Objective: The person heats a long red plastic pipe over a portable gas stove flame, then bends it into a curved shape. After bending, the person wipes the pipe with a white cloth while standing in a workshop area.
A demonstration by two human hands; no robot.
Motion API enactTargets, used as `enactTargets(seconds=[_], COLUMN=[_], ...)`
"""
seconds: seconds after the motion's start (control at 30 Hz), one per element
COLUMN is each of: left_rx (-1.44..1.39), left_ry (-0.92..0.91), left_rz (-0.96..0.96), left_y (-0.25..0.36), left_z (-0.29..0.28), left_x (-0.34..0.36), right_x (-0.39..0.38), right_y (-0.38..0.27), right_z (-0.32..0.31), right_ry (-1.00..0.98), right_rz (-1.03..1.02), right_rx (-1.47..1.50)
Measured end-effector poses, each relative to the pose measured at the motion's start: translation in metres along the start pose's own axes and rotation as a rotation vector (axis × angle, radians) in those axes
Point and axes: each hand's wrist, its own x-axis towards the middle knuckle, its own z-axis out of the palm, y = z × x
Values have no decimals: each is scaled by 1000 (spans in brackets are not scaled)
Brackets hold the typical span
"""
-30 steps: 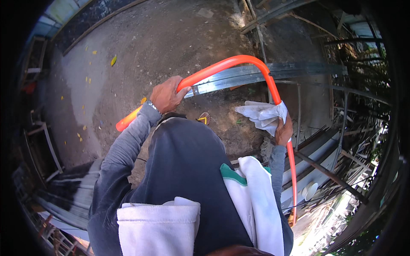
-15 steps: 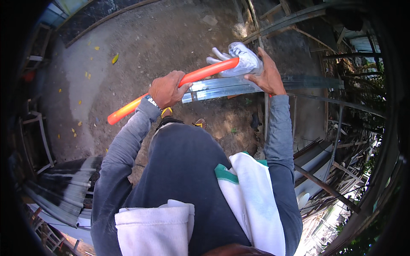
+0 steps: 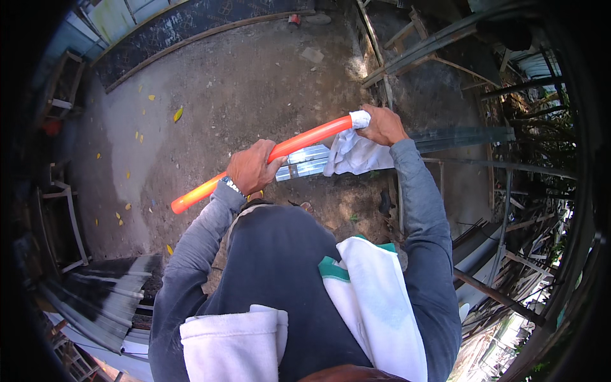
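Orange tube (image 3: 309, 137) looks like smooth, glossy plastic, white rag (image 3: 358, 155) is matt, wrinkly cloth, metal strips (image 3: 304, 169) are pretty shiny, ground (image 3: 223, 95) looks rough.

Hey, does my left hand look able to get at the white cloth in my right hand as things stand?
Probably not without loosening its hold: your left hand is wrapped around the orange pipe, and your right hand grips the white cloth further along. Nothing seems to stand between them, though.
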Motion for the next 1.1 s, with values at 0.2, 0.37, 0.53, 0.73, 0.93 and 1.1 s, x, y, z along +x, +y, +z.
enactTargets(seconds=[0.2,0.37,0.53,0.73,0.93,1.1], left_rx=[-7,2,-2,-24,6,-7], left_ry=[44,38,-16,54,-3,9], left_rz=[30,22,-13,36,-17,-10], left_y=[-5,-2,7,9,15,8], left_z=[5,3,-2,1,5,3], left_x=[1,0,-1,-4,-8,-10], right_x=[4,0,-5,-12,-38,-9], right_y=[-1,10,37,39,52,30], right_z=[6,-4,-4,-8,-3,-4], right_ry=[17,-100,-181,-187,-55,-167], right_rz=[17,16,27,63,180,324], right_rx=[0,266,262,197,361,486])
